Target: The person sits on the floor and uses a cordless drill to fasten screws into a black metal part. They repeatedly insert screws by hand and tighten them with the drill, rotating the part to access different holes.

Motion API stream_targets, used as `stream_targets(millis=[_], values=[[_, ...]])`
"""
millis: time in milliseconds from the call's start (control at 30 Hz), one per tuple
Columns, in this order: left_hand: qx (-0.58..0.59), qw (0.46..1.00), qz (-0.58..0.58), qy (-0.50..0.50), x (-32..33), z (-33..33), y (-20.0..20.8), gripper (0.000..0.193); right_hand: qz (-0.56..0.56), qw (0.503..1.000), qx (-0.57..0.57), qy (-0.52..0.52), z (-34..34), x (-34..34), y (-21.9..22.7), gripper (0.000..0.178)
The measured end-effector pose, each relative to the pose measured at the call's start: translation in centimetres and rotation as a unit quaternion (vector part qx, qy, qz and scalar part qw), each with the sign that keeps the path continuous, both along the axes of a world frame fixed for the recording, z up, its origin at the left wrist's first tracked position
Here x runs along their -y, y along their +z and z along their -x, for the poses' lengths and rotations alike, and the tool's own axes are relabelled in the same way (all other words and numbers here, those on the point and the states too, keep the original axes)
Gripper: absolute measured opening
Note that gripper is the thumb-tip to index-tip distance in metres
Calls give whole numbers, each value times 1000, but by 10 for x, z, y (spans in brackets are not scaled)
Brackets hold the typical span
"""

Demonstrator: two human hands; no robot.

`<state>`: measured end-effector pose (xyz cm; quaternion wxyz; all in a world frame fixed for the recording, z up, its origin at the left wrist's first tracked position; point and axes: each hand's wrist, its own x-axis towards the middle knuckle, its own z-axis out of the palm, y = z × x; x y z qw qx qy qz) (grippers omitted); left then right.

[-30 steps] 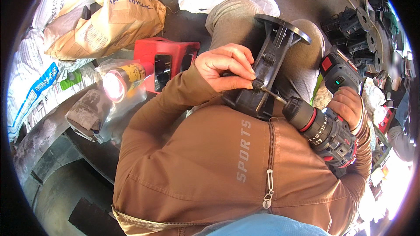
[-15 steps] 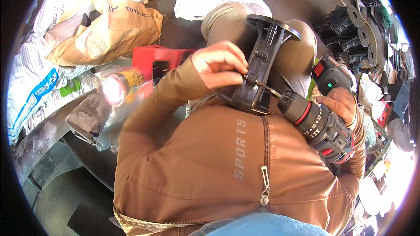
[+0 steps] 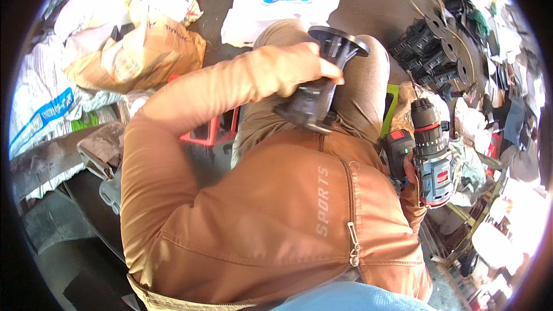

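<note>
My left hand is closed round a black plastic part above my lap, near the part's round, flat flange at the far end. The part is tilted between my knees, its wider near end close to my jacket. Off to the right, my right hand holds a cordless drill by its handle. The drill's chuck points away from me, apart from the black part, and its battery faces left. Most of my right hand's fingers are hidden behind the drill.
Several similar black parts are stacked at the far right. White and brown sacks fill the far left, and another white sack lies beyond my knees. A red frame-like object sits under my left forearm. Clutter lines the right side.
The drill has swung away from the black part to the right, its chuck turning away from me. My left hand has gone from pinching near the part's middle to gripping it near the flange.
</note>
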<state>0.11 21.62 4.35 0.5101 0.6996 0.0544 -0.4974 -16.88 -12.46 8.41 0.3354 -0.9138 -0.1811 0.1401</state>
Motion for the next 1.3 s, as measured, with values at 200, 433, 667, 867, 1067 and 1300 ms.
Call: stream_targets(millis=[200, 433, 667, 867, 1067, 1300], values=[[125, 956, 256, 64, -61, -4, -8, 64, -15, 998, -8, -54, 22, -4, 2, 39], [180, 869, 439, 140, -61, -2, -59, 70, -19, 997, -33, -71, 27, -23, 8, 38], [135, 932, 324, 92, -66, 7, -87, 69, -26, 995, -76, -60, 16, -40, 13, 38], [109, 918, 374, 73, -59, 30, -102, 72, -30, 992, -122, -29, -7, -70, 17, 37], [46, 931, 343, 116, -73, 34, -101, 73, -30, 985, -165, -27, -32, -95, 18, 37], [47, 919, 357, 162, -77, 37, -104, 66, -8, 978, -208, 13, -58, -108, 26, 39]])
